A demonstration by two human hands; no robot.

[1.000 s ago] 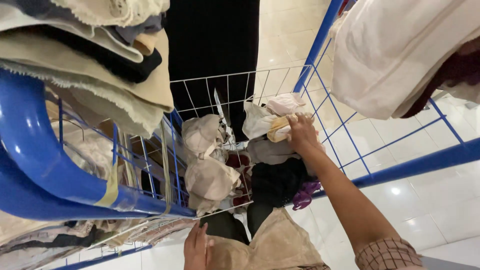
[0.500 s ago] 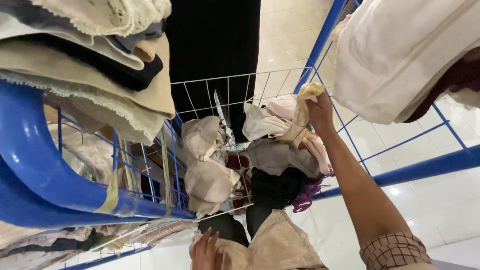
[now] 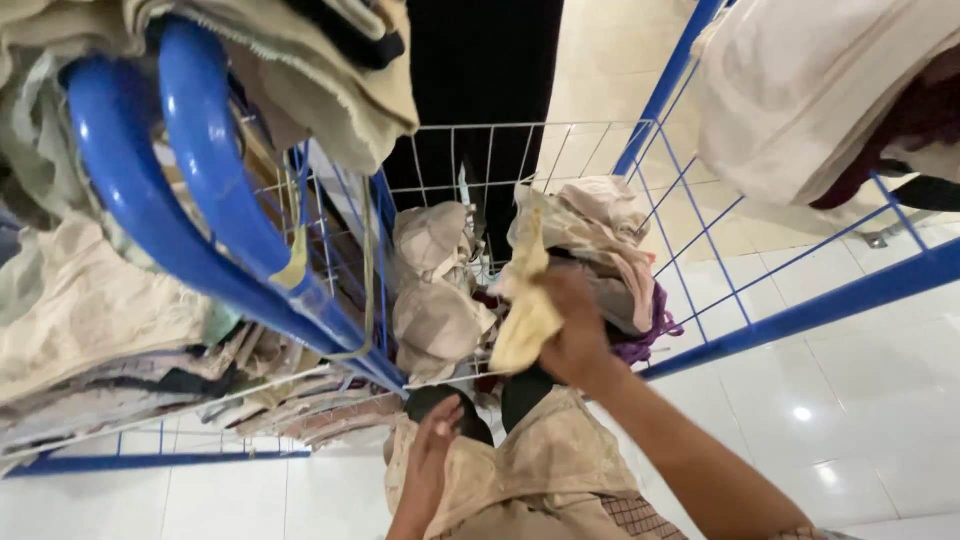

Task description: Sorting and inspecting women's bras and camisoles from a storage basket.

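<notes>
My right hand (image 3: pixel 575 335) grips a pale yellow cloth (image 3: pixel 528 300) and holds it up in front of a wire basket (image 3: pixel 520 150) with a blue frame. Inside the basket lie several garments in beige (image 3: pixel 432 285), pink (image 3: pixel 600 225), black and purple (image 3: pixel 645 335). My left hand (image 3: pixel 432 455) rests flat on a beige garment with black straps (image 3: pixel 545 460) that lies below the basket, close to me.
Thick blue tubes (image 3: pixel 190 180) of a rack rise at the left, draped with beige and dark cloths (image 3: pixel 330 70). More folded cloths (image 3: pixel 110 330) fill the lower left shelf. A pale garment (image 3: pixel 820 90) hangs at the upper right. White floor tiles (image 3: pixel 860 400) lie below.
My right hand pulled the yellow cloth out of the far side of the basket and brought it back towards me. My left hand moved up onto the beige garment.
</notes>
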